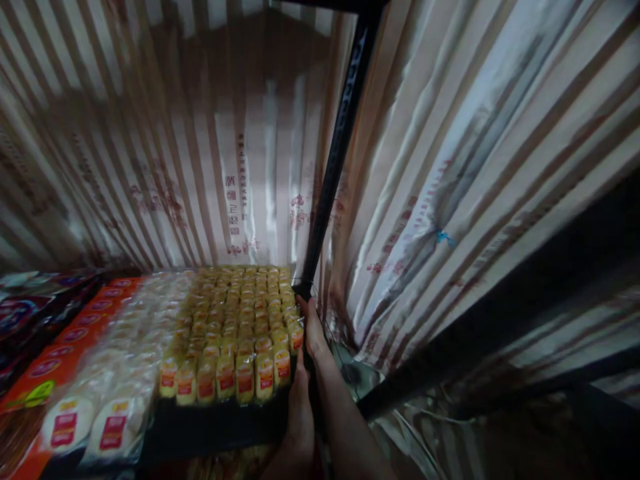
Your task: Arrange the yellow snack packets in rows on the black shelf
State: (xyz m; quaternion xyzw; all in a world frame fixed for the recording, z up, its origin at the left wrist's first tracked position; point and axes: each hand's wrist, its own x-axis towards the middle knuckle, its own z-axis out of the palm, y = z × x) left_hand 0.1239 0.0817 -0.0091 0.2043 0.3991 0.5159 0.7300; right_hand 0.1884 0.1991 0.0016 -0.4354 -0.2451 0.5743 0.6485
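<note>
- The yellow packets [225,333] stand in close rows on a dark shelf [210,427], filling the stretch just left of the black post [340,137].
- Each front-row packet is taller than wide, its long axis close to upright, its red label facing the camera; the rows run back towards the pale curtain [265,220].
- The end packet [297,335], at the right edge and a little behind the front row, also shows its red label forward; its long axis runs roughly up and down, with a slight lean.
- The left hand [300,403] is just right of the front row, fingers pointing up and away from the camera.
- The right hand [315,333] reaches farther in, near the end packet and the foot of the post, its fingers fairly straight and pointing away.
- How far either grip is open, and whether it has hold of a packet, I cannot tell in this dim, blurred view.
- White round packets [113,427] lie left of the yellow ones, beside an orange strip [75,340].
</note>
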